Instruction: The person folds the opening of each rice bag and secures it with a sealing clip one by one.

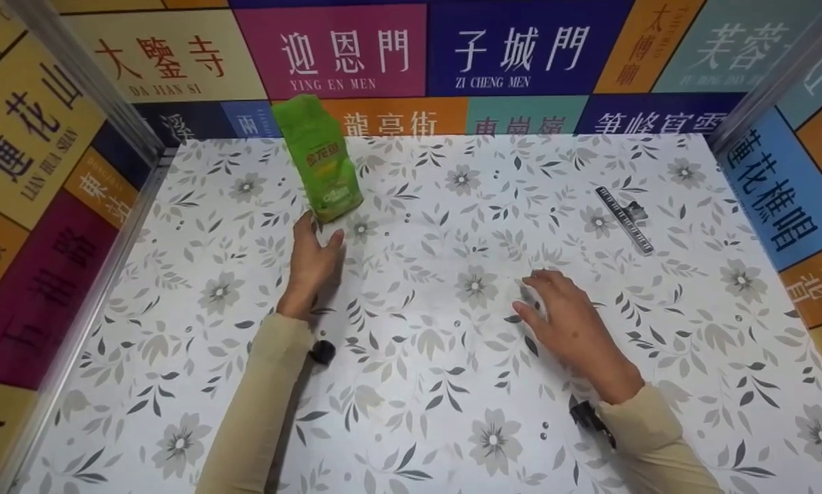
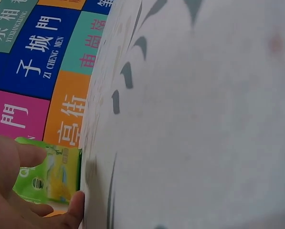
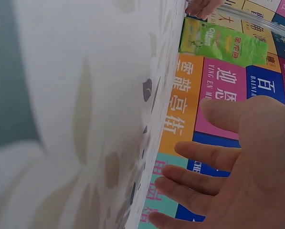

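Observation:
A green bag (image 1: 322,161) with red and yellow print stands upright near the back left of the table. My left hand (image 1: 313,257) is at the bag's lower front, thumb spread from the fingers, fingertips close beside its base. In the left wrist view the bag (image 2: 61,174) shows behind the thumb and fingers, which are not curled round it. My right hand (image 1: 569,322) is over the right middle of the table, fingers relaxed and holding nothing. In the right wrist view its fingers (image 3: 204,183) are spread, with the bag (image 3: 223,43) far beyond them.
A dark ruler-like strip (image 1: 624,219) lies slantwise on the back right of the table, a small dark piece beside it. The table (image 1: 411,384) has a white cover with grey flowers and leaves. Coloured panels with lettering (image 1: 521,48) wall the back and both sides.

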Action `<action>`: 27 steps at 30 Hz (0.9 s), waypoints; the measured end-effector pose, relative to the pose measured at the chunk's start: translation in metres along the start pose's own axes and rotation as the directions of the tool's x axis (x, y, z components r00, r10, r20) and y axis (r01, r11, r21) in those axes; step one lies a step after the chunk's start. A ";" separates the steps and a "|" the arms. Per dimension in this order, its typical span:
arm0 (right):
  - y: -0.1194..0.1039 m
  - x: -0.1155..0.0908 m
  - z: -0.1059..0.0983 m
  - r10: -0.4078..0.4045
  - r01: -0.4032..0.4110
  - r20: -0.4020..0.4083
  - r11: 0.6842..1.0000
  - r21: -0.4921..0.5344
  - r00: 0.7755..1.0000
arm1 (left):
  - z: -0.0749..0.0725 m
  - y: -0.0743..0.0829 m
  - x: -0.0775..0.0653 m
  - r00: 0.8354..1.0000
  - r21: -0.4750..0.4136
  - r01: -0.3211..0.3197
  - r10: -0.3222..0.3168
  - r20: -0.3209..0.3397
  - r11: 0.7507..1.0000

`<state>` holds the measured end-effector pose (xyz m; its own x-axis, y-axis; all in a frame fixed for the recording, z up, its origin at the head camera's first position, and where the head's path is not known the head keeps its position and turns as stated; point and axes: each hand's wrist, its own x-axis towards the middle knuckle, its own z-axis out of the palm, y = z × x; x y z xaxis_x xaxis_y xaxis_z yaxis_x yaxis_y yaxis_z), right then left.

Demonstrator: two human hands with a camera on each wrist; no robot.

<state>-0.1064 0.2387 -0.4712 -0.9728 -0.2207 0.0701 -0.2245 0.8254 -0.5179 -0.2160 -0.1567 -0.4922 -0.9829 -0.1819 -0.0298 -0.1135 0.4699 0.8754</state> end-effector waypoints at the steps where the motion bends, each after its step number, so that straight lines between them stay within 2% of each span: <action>1: 0.000 0.001 0.000 -0.002 0.002 0.001 1.000 0.002 1.000 | 0.000 0.000 0.001 1.000 -0.001 -0.003 0.003 0.002 1.000; 7: -0.001 0.002 0.003 0.016 -0.016 0.018 1.000 0.008 1.000 | -0.001 -0.001 0.006 1.000 -0.004 -0.022 0.022 0.010 1.000; 19: -0.006 0.003 0.010 -0.018 0.018 -0.008 1.000 0.017 1.000 | 0.001 0.003 0.022 0.998 -0.076 0.061 -0.063 -0.019 0.995; 27: -0.013 0.007 0.016 -0.058 0.058 -0.033 0.998 0.013 0.998 | 0.003 0.001 0.027 0.997 -0.131 0.023 -0.031 -0.064 0.991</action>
<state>-0.1095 0.2182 -0.4774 -0.9596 -0.2506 0.1277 -0.2798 0.8044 -0.5240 -0.2430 -0.1584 -0.4931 -0.9675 -0.2516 -0.0259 -0.1156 0.3489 0.9300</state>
